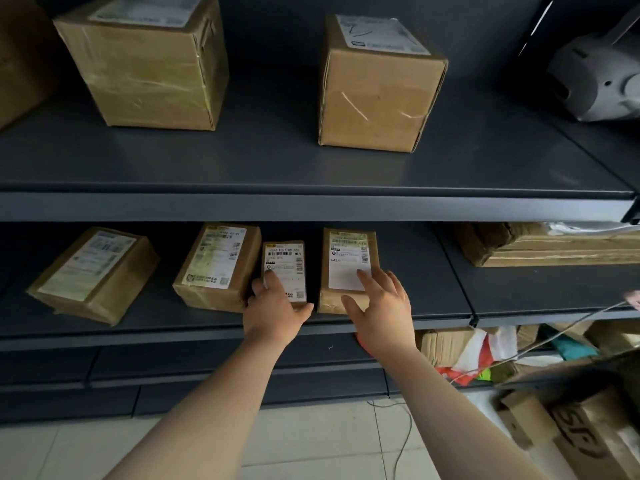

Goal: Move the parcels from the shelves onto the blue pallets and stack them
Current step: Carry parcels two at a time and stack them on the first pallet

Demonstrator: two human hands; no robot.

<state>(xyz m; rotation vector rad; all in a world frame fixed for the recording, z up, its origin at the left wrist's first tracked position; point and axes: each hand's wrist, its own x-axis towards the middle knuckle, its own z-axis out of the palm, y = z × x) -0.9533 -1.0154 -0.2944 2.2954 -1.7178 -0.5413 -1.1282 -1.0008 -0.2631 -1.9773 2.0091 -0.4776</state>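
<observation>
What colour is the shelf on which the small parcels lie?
The shelf is dark grey; the head view, the only one, shows it.

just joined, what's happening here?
A person is reaching into the lower shelf with both hands. The left hand grips the small parcel at its near end. The right hand rests with fingers spread on the wider parcel beside it. Both parcels appear to sit on the shelf, not yet lifted. Another labelled parcel lies just left of the small one. No blue pallet is in view.
</observation>
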